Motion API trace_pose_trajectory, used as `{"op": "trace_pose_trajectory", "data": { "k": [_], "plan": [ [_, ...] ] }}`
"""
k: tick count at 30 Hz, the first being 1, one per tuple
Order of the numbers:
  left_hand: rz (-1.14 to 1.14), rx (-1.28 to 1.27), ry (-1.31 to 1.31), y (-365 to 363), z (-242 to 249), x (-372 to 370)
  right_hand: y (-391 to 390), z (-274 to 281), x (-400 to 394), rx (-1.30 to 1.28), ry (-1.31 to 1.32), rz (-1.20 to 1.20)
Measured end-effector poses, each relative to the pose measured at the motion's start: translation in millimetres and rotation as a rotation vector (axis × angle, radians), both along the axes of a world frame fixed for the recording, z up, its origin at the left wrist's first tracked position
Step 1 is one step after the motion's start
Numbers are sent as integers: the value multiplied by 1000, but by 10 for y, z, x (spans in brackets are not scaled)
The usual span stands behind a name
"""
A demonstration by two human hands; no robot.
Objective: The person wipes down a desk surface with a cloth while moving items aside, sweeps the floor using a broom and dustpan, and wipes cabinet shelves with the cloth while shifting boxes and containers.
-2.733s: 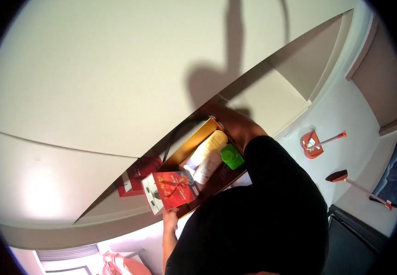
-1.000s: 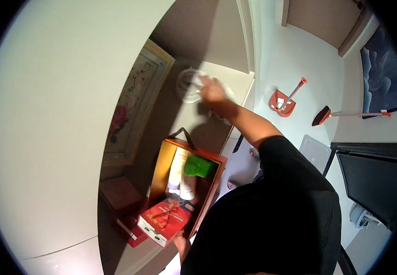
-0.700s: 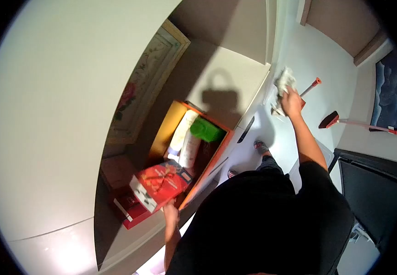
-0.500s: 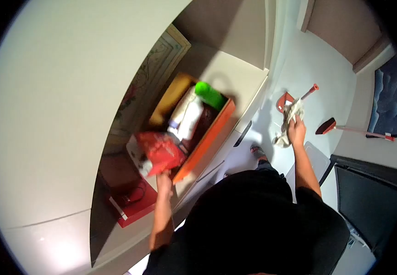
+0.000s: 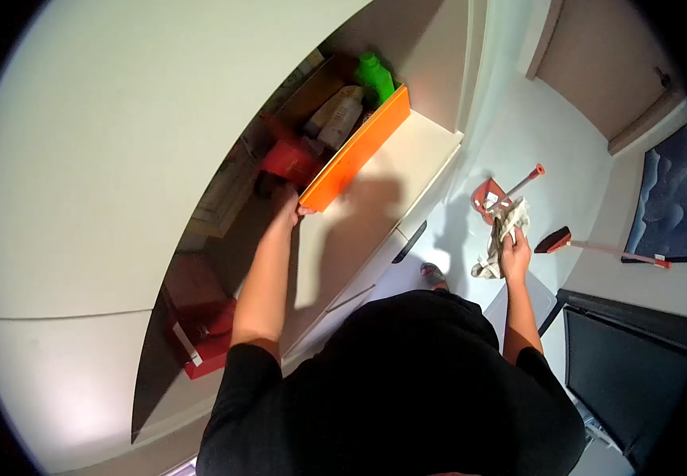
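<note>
My left hand grips the near end of an orange box, which stands far back on the shelf top. Inside the box are a green bottle, a white bottle and a red package close to my left hand. Off to the right, my right hand is closed around a crumpled, stained cloth that hangs over the floor.
A red dustpan and a red broom are on the right. A red box lies at the lower left of the shelf. A dark picture hangs on the far right wall.
The orange box and its contents have moved back and away on the shelf, with my left hand following at its end. My right hand with the cloth has shifted slightly down in view.
</note>
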State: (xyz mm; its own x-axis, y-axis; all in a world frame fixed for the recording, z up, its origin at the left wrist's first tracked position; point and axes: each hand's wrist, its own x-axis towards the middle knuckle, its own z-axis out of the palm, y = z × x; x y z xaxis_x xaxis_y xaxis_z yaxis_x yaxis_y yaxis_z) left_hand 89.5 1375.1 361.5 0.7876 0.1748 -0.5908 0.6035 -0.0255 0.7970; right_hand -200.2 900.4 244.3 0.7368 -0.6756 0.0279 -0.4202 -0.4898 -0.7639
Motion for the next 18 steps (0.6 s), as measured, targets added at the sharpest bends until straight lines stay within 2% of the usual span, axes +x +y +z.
{"op": "trace_pose_trajectory", "data": {
  "k": [1, 4, 5, 10, 11, 14, 16, 18],
  "plan": [
    [41, 19, -4, 7, -68, 83, -13, -51, -29, -7, -2, -7],
    [-92, -97, -126, 175, -293, 176, -4, -64, -61, 22, 0, -13],
    [-33, -75, -124, 183, -308, 189, 24, -46, -56, 39, -8, -6],
    [204, 151, -116, -90, -35, -3, 142, 204, 44, 34, -53, 60],
    [129, 89, -75, 75, -212, 152, 128, 124, 55, 24, -91, 65],
    [201, 120, -110, -223, 126, -24, 176, 205, 38, 25, -134, 51],
    [170, 135, -102, -223, 117, 27, 236, 308, 15, 37, -145, 40],
    [134, 102, -118, -208, 78, 24, 265, 143, 22, 207, -200, 46]
  ]
}}
